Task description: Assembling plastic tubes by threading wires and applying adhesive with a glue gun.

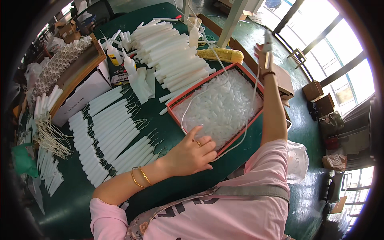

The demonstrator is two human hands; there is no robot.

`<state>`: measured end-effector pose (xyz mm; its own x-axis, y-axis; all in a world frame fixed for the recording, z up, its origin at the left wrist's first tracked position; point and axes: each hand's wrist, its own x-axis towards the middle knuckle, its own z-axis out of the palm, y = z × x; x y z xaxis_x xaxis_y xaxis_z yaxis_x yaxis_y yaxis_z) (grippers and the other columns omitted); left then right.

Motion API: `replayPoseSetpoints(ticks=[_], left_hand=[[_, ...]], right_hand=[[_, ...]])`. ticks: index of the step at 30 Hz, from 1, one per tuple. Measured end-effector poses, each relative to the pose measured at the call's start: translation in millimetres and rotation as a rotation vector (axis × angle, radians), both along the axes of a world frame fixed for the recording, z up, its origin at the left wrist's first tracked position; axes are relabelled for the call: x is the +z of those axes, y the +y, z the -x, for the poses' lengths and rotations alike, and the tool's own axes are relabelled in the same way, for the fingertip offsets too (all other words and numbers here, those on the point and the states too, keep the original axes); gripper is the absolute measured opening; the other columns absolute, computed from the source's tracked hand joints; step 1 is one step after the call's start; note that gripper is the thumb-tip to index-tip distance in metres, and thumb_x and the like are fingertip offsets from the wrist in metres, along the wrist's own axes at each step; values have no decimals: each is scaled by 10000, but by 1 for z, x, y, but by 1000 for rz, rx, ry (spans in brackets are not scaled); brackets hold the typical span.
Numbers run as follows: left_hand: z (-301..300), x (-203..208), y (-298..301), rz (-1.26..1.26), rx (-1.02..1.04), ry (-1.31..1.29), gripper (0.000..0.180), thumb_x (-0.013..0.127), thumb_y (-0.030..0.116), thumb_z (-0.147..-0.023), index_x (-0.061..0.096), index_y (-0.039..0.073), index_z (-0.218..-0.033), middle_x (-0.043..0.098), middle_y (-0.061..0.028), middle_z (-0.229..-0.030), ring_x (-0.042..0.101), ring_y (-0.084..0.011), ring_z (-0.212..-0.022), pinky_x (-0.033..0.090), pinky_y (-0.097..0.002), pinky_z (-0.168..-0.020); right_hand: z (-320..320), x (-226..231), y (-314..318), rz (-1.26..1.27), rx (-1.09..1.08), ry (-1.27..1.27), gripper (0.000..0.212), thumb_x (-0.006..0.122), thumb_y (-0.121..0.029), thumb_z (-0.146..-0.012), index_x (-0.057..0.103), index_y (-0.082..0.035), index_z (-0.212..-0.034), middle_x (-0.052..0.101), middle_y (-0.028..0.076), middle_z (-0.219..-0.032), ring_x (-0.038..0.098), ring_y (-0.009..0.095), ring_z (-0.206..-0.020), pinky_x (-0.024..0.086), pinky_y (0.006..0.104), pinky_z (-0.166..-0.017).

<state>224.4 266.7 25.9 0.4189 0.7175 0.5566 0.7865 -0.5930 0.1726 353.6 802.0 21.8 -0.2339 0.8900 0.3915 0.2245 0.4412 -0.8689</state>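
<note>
My left hand (pixel 196 149), with a ring on it and gold bangles at the wrist, is over the near left edge of a red-rimmed tray (pixel 176 116). Its fingers are open and slightly spread. Small translucent white plastic pieces (pixel 224 104) fill the tray. A white cord (pixel 245 134) crosses the tray and passes by my left fingers; whether they touch it I cannot tell. Stretched out beyond the tray's far right corner, my right hand (pixel 262 58) is closed on a slim grey object (pixel 267 42), its kind unclear.
White tubes (pixel 172 52) are piled behind the tray, beside a yellow bundle (pixel 220 55). Rows of white sticks with wire ends (pixel 114 128) cover the table's left. Glue bottles (pixel 114 55) stand near a white cardboard box (pixel 82 96). Cartons (pixel 280 82) adjoin the table's right.
</note>
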Motion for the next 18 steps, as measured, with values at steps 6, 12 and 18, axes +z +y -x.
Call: replayPoseSetpoints(ticks=[6, 12, 18], left_hand=[[17, 20, -99, 256, 255, -223, 265, 826, 215, -871, 701, 80, -1061, 653, -67, -1077, 668, -269, -1035, 515, -464, -981], [29, -15, -156, 469, 642, -522, 235, 794, 60, -876, 710, 31, -1094, 668, -98, -1088, 676, -330, -959, 565, -429, -807], [0, -37, -168, 350, 768, -310, 397, 828, 172, -851, 684, 102, -1214, 622, -53, -1129, 642, -263, -1042, 507, -418, -865]], right_hand=[[-130, 111, -219, 95, 311, 62, 576, 503, -498, -1128, 572, -29, -1455, 756, 207, -1155, 660, 154, -722, 540, 300, -657], [-167, 38, -370, 651, 1382, 245, 527, 838, -436, -916, 623, 3, -1113, 658, 124, -778, 691, 242, -632, 543, 315, -601], [-67, -4, -509, 837, 929, -86, 439, 654, -132, -993, 565, 85, -1364, 690, 264, -1290, 741, 299, -1060, 591, 378, -900]])
